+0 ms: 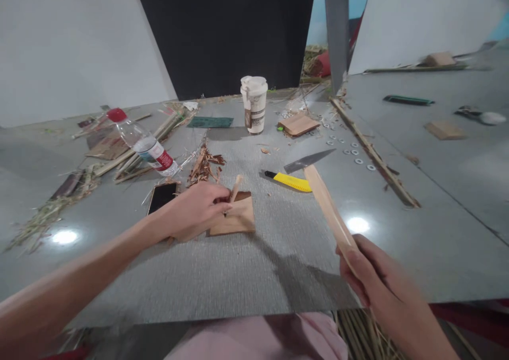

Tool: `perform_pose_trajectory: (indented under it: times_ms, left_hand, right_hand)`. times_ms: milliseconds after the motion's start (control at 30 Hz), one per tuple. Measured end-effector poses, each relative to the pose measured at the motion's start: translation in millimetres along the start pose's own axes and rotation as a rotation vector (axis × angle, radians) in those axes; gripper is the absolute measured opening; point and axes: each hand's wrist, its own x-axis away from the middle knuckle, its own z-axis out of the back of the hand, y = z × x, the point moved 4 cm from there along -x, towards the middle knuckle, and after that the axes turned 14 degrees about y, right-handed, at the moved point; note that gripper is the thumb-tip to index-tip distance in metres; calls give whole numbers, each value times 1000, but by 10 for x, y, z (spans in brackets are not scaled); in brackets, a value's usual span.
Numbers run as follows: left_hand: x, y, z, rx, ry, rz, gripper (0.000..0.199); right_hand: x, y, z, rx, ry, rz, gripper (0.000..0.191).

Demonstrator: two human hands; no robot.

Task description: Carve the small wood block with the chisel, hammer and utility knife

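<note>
My right hand (369, 275) is wrapped round the lower end of the pale wooden handle of a hammer (328, 206). Its narrow metal head, tapering to a point on the right, is held above the table. My left hand (202, 209) pinches a small pale wooden stick (236, 187), which leans upward over a flat wooden block (238, 217). The fingers hide the stick's lower end, so I cannot tell how it meets the block. Just beyond the block, a yellow utility knife (292, 182) lies near the hammer head. Beside my left wrist is a dark phone-like slab (163, 196), partly covered.
A tilted plastic bottle (145, 145) with a red cap rests among sticks and straw at left. Brown shavings (204, 164) lie behind my left hand. Farther back are a lidded paper cup (254, 105), another wooden block (298, 123), scattered washers (353, 152) and a long stick (376, 156).
</note>
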Motion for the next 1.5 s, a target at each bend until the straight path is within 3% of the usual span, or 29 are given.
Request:
perform_pose_trajectory:
  times_ms: [200,367,500,667,867,1033,1267,1500]
  left_hand:
    - [-60,115,67,-4,28,-31,31]
    - [-202,338,91,-53,36,-69,33]
    - [-368,491,-41,-123,18,-104,29]
    - [-486,525,-248,-187,-52,-140,25]
    - [-539,512,-313,-262,-55,-141,36]
    - [-491,515,-364,-313,-17,-102,31]
    - [-385,609,-353,-360,2,-61,32]
    - [-396,633,-341,-370,22,-24,32]
  right_hand:
    - [-36,46,27,-48,-16,28,52]
    - [-49,73,-1,-66,-19,20,54]
    - [-46,56,-59,-75,-19,14,53]
    - [-65,80,-120,-78,17,-39,53]
    - [-90,250,-71,-136,91,-143,52]
    - [-85,336,-55,-178,131,-193,52]
    - [-124,323,-2,-153,154,-131,50]
    - [-107,112,299,1,169,14,48]
